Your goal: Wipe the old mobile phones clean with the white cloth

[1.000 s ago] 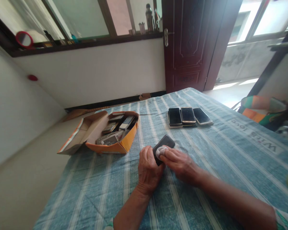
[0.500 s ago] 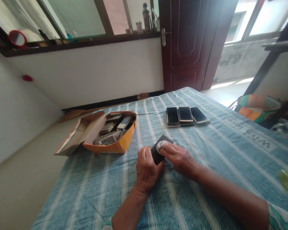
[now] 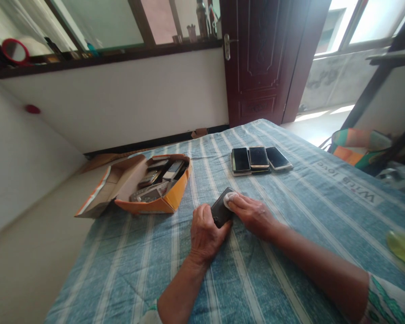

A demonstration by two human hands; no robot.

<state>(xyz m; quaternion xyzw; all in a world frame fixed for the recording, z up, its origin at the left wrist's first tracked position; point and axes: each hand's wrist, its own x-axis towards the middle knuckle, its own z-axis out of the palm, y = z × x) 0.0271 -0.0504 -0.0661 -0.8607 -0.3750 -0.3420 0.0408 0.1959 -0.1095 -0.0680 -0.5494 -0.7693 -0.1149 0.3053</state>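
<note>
A dark phone (image 3: 221, 213) is gripped at its lower end by my left hand (image 3: 205, 231), whose fingers and thumb close round its edges. My right hand (image 3: 254, 216) pinches a small white cloth or pad (image 3: 228, 199) and presses it on the upper part of that phone. Beyond my hands, several phones lie in three low stacks side by side, the left one (image 3: 240, 159), the middle one (image 3: 258, 157) and the right one (image 3: 278, 159). To the left, an open orange box (image 3: 173, 198) holds several phones (image 3: 150, 178).
Blue striped cloth (image 3: 162, 270) covers the surface under everything. The box's lid (image 3: 96, 193) is folded out to the left. A yellow-green object (image 3: 403, 247) lies at the right edge. Behind stand a dark red door (image 3: 259, 90) and a windowsill with small items.
The white pad has moved slightly on the phone, and the phone's surface now shows a lighter sheen. The whole view has shifted a little.
</note>
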